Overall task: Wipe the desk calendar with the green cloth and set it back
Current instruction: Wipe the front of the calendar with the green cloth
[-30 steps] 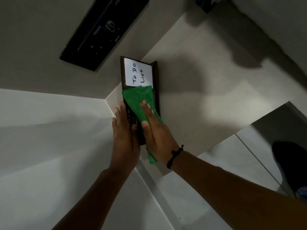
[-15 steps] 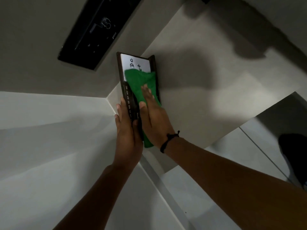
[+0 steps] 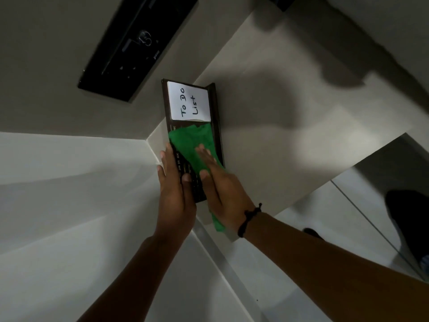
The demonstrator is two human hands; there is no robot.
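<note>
The dark desk calendar (image 3: 214,105) stands on the grey counter at its corner, with a white "To Do List" pad on its far end. My left hand (image 3: 174,189) grips the calendar's near left edge, thumb on its front face. Flat on the calendar's middle lies the green cloth (image 3: 191,141), pressed there by my right hand (image 3: 220,184). A tail of cloth hangs out below my right palm. The near end of the calendar is partly hidden by both hands.
A black panel (image 3: 137,45) is set in the wall behind the calendar. The grey counter (image 3: 290,140) stretches to the right, with shadows across it. The floor (image 3: 348,217) and a dark shoe (image 3: 408,219) show at lower right. White surfaces fill the left side.
My right hand slid the green cloth up over the white pad, then back down to the calendar's middle, uncovering the "To Do List" writing. My left hand kept its grip.
</note>
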